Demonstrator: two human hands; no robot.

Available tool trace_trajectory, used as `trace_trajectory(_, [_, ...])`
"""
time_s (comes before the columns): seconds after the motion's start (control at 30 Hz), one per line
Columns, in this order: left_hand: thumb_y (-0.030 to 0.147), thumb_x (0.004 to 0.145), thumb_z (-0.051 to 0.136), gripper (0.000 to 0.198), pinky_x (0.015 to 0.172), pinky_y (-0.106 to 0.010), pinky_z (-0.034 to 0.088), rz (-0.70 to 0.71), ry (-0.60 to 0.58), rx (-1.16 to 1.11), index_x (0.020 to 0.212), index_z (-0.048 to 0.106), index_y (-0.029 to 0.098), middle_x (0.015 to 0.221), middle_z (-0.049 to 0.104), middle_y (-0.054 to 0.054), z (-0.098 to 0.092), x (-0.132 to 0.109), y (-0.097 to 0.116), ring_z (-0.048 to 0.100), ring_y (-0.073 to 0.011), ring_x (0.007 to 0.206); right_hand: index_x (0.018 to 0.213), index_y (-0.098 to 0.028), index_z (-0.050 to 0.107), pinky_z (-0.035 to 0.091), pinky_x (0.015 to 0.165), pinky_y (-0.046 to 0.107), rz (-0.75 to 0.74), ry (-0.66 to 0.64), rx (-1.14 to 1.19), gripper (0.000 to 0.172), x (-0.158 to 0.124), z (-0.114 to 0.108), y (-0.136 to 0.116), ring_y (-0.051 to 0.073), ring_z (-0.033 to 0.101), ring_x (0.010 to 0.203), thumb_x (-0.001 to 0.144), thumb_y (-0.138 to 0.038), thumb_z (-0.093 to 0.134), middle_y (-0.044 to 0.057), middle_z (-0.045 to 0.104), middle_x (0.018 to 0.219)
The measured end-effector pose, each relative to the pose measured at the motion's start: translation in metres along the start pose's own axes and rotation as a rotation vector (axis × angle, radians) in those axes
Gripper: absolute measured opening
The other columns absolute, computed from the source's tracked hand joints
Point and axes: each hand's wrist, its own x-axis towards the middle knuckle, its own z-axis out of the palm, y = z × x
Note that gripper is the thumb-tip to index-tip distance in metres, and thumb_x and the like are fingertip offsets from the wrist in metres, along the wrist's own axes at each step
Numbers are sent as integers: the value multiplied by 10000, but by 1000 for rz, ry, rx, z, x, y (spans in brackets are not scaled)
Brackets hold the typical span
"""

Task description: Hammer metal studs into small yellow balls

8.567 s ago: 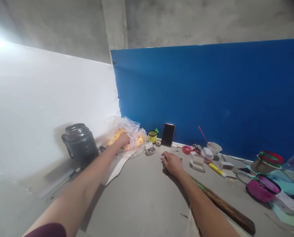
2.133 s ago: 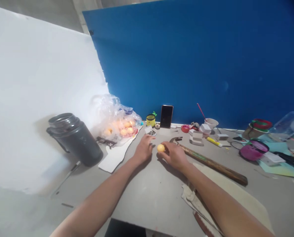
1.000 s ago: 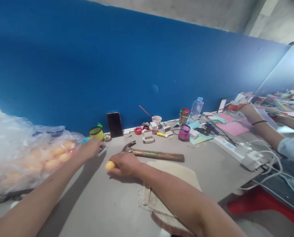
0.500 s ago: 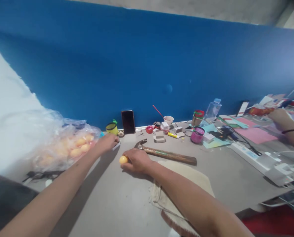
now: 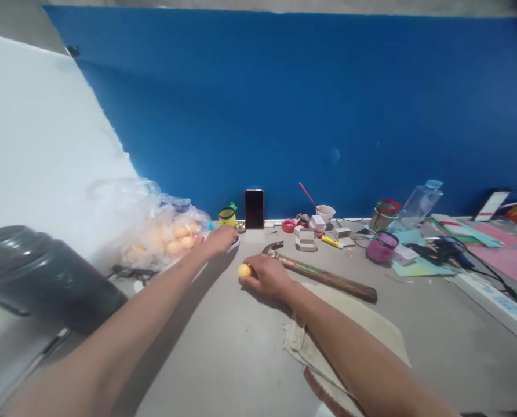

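Note:
My right hand [image 5: 268,274] lies low over the grey table, its fingers closed around a small yellow-orange ball [image 5: 244,270] that pokes out at the left. Farther back and to the left, my left hand [image 5: 222,238] is closed, with a small white stick-like piece [image 5: 233,246] at its fingertips; its kind is too small to tell. Just behind the right hand lies a claw hammer [image 5: 328,277], its wooden handle pointing right. A cream cloth [image 5: 358,318] is spread partly under my right forearm.
A clear plastic bag of orange balls [image 5: 182,234] sits at the left, near a dark cylinder [image 5: 45,278]. A phone [image 5: 254,209] leans on the blue wall. Small boxes [image 5: 306,238], a yellow tube [image 5: 331,241], a purple cup [image 5: 381,248] and a power strip [image 5: 493,298] are to the right.
The view has swung left, so everything sits farther right and the dark cylinder shows more fully. The other person's hand has left the view. Both my hands keep their holds.

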Motion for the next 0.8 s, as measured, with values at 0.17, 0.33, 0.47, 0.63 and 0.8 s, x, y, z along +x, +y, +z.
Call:
trace_trajectory(0.17, [96,827,632,100,713,-312,431,-51,72,33,779,622,182,780,668,-87,-3,-6,5,619,-229,763,1115,-196,702,387,794,316,10,-17,-18,265,0,0,-1,247,641,989,912,-363,724,94,754,1060])
trace_trajectory(0.33, [104,897,529,149,739,-317,444,-94,208,-30,814,618,191,787,672,-67,-17,-14,7,622,-212,766,1132,-197,703,382,784,308,20,-24,-29,277,-2,-3,-1,243,646,989,921,-376,718,89,754,1054])
trace_trajectory(0.47, [211,854,629,50,689,-287,486,-128,308,-406,876,664,183,795,693,-39,-13,-50,15,624,-171,725,1142,-201,698,372,760,297,41,-54,-42,277,-4,-5,-6,232,656,970,936,-386,699,86,760,1069])
trace_trajectory(0.63, [261,632,873,284,574,-236,488,-327,168,-1252,831,700,155,762,706,-19,14,-110,35,566,-92,579,1157,-215,688,336,689,297,73,-153,-104,303,-7,-5,-18,224,676,889,970,-452,663,80,774,1057])
trace_trajectory(0.8, [198,640,884,306,511,-224,479,-403,134,-1515,834,653,147,849,753,-70,30,-129,44,588,-92,562,1092,-220,708,342,673,311,149,-103,-189,399,-10,2,-22,258,676,880,941,-588,687,100,771,1011])
